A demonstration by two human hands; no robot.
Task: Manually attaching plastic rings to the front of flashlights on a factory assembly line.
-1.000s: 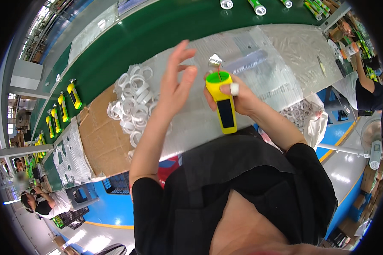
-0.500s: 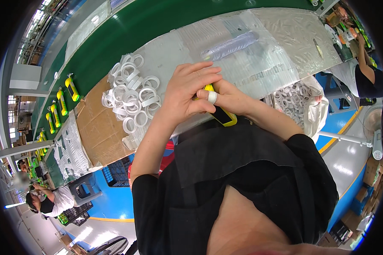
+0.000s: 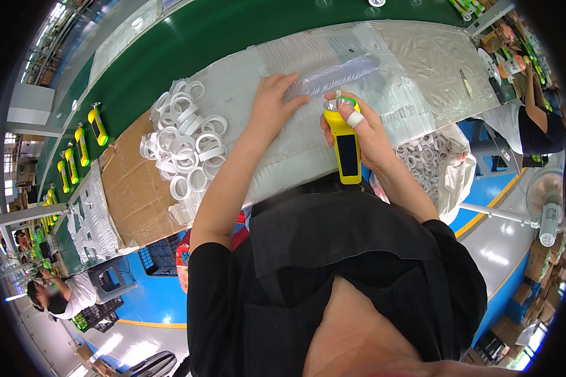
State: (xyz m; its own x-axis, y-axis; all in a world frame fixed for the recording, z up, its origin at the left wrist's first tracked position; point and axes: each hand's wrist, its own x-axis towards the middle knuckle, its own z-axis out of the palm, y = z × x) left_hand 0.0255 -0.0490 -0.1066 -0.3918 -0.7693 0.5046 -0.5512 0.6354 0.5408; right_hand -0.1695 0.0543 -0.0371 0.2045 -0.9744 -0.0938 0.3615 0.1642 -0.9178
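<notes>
A yellow flashlight with a dark panel along its body is in my right hand, its reflector end up and away from me. White wraps sit on the thumb and a finger of that hand. My left hand is at the near-left end of a row of nested clear plastic discs, thumb and fingers apart around that end. Whether it touches a disc is hard to tell. To its left lies a pile of white rings on the plastic-covered table.
A cloth bag of smaller rings hangs by the table's right edge. Several yellow flashlights stand along the green belt at left. Cardboard covers the table's left part. Tweezers lie at right. Other people sit at both sides.
My hands have parted. The left moved off the flashlight to the clear discs; the right keeps the flashlight, now turned so its reflector shows.
</notes>
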